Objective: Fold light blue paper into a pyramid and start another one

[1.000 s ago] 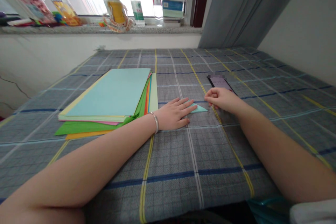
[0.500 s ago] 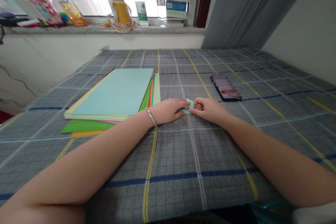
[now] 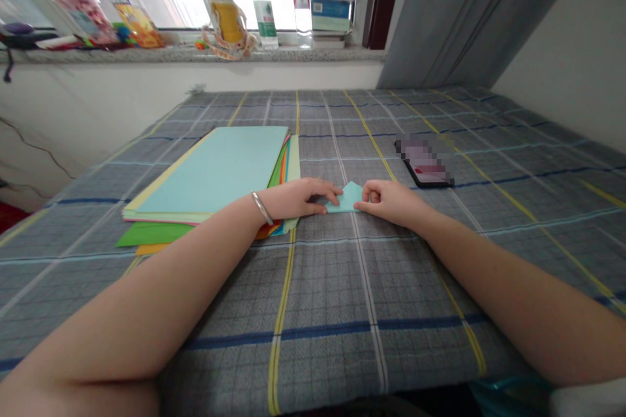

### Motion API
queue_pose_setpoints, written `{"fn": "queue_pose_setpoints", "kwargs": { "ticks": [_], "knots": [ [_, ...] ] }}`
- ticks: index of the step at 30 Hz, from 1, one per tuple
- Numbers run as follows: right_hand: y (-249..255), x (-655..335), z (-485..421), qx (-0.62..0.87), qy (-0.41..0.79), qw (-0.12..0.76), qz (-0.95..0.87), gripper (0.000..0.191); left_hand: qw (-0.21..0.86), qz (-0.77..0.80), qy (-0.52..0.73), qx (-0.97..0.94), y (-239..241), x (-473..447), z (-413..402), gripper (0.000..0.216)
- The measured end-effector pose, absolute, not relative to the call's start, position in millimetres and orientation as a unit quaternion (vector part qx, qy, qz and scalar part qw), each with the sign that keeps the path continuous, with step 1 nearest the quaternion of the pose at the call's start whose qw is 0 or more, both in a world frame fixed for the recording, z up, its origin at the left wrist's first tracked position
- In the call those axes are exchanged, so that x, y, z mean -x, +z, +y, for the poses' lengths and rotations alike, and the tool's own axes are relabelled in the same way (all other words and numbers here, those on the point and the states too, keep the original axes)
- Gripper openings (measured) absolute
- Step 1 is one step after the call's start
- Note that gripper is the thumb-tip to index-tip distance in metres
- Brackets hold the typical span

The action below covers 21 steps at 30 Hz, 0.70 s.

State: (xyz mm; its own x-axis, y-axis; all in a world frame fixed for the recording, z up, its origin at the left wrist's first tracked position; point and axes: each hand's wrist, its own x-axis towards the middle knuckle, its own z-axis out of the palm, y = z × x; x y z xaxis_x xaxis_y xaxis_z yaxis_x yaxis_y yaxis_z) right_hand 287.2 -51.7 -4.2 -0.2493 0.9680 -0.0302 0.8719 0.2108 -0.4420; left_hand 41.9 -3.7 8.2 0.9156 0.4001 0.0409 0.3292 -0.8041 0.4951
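A small folded piece of light blue paper [image 3: 348, 197] lies on the grey plaid cloth [image 3: 342, 293] between my two hands. My left hand [image 3: 299, 199], with a silver bangle on the wrist, pinches its left edge with fingers closed. My right hand [image 3: 390, 201] pinches the right edge, fingers curled. Both hands rest low on the cloth. Just left of my left hand is a stack of coloured paper sheets [image 3: 215, 176], light blue on top, with green and orange sheets sticking out below.
A dark phone [image 3: 424, 165] lies on the cloth behind my right hand. The windowsill [image 3: 195, 52] at the back holds bottles [image 3: 222, 3], a box and small items. A grey curtain [image 3: 464, 13] hangs at the back right beside a white wall.
My left hand went from lying flat on the paper to pinching its left edge. My right hand moved in from the right and took the other edge. The paper looks more folded.
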Motion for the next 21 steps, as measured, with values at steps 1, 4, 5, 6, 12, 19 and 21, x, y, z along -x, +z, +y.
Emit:
{"fn": "queue_pose_setpoints", "kwargs": {
  "ticks": [1,4,5,6,12,19,21],
  "knots": [
    [-3.8,-286.9,-52.4,0.601,0.187,0.126,-0.767,0.028,0.245,0.196,0.073,-0.947,8.2,-41.0,-3.7,0.025],
    [-2.8,-285.9,-54.1,0.605,0.182,0.122,-0.765,0.028,0.209,0.236,0.082,-0.946,8.8,-40.5,-6.8,0.029],
    [-2.6,-285.6,-54.5,0.605,0.181,0.122,-0.765,0.027,0.19,0.256,0.084,-0.944,9.1,-41.5,-8.8,0.03],
    [-2.5,-285.3,-55.0,0.605,0.179,0.123,-0.766,0.027,0.169,0.279,0.086,-0.942,9.3,-43.3,-11.2,0.03],
    [-2.6,-283.2,-58.8,0.604,0.151,0.13,-0.772,0.026,0.074,0.375,0.053,-0.923,9.3,-63.0,-23.3,0.031],
    [-3.2,-283.2,-61.1,0.605,0.136,0.123,-0.775,0.027,0.083,0.43,0.006,-0.899,11.2,-68.5,-20.0,0.036],
    [-3.4,-283.3,-60.9,0.607,0.135,0.12,-0.774,0.026,0.081,0.436,-0.007,-0.896,12.4,-69.0,-19.9,0.036]
  ]
}}
